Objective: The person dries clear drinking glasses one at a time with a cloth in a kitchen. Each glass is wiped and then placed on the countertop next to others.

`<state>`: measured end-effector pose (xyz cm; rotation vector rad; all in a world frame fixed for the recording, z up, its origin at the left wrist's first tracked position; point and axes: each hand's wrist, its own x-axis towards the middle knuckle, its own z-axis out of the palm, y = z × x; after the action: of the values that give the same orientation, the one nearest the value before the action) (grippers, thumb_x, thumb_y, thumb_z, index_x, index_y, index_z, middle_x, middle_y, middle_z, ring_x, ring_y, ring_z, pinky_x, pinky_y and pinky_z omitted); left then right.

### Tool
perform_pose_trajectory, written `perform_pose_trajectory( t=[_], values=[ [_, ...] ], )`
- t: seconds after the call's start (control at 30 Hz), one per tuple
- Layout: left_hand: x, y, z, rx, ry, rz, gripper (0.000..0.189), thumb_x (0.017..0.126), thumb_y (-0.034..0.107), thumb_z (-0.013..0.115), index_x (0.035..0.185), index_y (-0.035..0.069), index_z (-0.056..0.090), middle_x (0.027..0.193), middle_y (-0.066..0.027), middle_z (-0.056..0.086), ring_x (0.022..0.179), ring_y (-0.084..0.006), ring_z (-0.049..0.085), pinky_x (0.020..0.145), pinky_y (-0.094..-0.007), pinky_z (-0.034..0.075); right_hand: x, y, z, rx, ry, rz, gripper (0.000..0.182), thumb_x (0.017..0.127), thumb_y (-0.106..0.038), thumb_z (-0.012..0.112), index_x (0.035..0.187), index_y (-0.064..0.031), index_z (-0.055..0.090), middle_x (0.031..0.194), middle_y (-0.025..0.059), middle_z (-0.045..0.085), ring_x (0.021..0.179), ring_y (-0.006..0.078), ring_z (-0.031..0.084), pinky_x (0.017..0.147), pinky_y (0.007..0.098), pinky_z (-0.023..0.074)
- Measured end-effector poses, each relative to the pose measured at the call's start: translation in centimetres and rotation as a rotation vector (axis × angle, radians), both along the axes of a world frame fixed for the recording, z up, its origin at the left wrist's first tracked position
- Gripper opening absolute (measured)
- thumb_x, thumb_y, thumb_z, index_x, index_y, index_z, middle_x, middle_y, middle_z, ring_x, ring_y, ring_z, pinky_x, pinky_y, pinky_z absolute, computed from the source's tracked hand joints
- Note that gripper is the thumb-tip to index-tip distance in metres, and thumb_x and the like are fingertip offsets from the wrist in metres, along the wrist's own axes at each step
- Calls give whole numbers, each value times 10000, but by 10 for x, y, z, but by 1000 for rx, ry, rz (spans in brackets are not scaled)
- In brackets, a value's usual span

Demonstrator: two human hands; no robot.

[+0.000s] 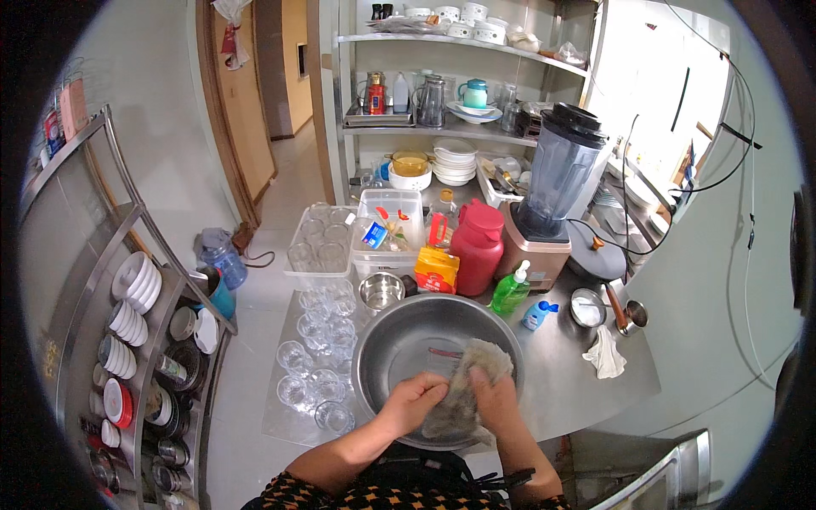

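Note:
A large round metal basin [376, 331] stands at the table's near edge, right in front of me. Over it, a shaggy greyish-beige cloth [488, 357] is bunched between my hands. My right hand [496, 398] grips the cloth from the right, its fingers partly buried in the folds. Curled at the left edge of the same cloth, my left hand [414, 400] pinches it between thumb and fingers. A thin reddish strip [445, 352] shows in the basin beside the cloth. The part of the basin under the cloth is hidden.
Several clear drinking glasses [326, 384] crowd left of the basin. Behind it stand a metal bowl [381, 292], a yellow box [437, 271], a red thermos jug [477, 248] and a blender [561, 172]. A green pump bottle [511, 290] and a blue-capped bottle [539, 315] are at right.

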<state>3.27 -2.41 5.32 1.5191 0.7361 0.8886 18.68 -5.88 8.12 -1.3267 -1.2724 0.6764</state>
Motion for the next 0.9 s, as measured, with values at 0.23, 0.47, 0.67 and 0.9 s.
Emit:
perform_pose_trajectory(
  t=[0.23,0.47,0.67,0.9],
  values=[
    [-18,14,20,202,246,-301,113,833,121,522,839,11,542,748,-110,535,677,-177,510,616,-291,410,0,-6,35,-35,-551,186,268,810,-229,524,997,-42,574,937,135,597,843,315,569,751,386,442],
    [-25,23,32,344,-13,-467,120,833,114,534,884,11,566,832,-90,566,773,-202,557,690,-296,431,9,-12,42,-422,848,222,349,783,-146,549,1095,3,499,972,98,574,863,174,570,743,303,474],
    [-24,35,13,318,31,-553,178,840,102,525,998,23,548,1016,-102,538,910,-197,536,747,-295,434,16,-18,4,-314,964,353,438,762,-134,555,1157,3,423,1042,119,535,887,216,571,748,344,490],
    [16,16,-19,-303,-372,-131,515,908,130,406,1332,144,114,1262,-138,347,1128,-181,374,915,-327,362,-17,-11,-6,-42,886,46,390,769,-84,518,1139,14,441,1059,129,527,944,223,545,795,327,456]
  ],
)
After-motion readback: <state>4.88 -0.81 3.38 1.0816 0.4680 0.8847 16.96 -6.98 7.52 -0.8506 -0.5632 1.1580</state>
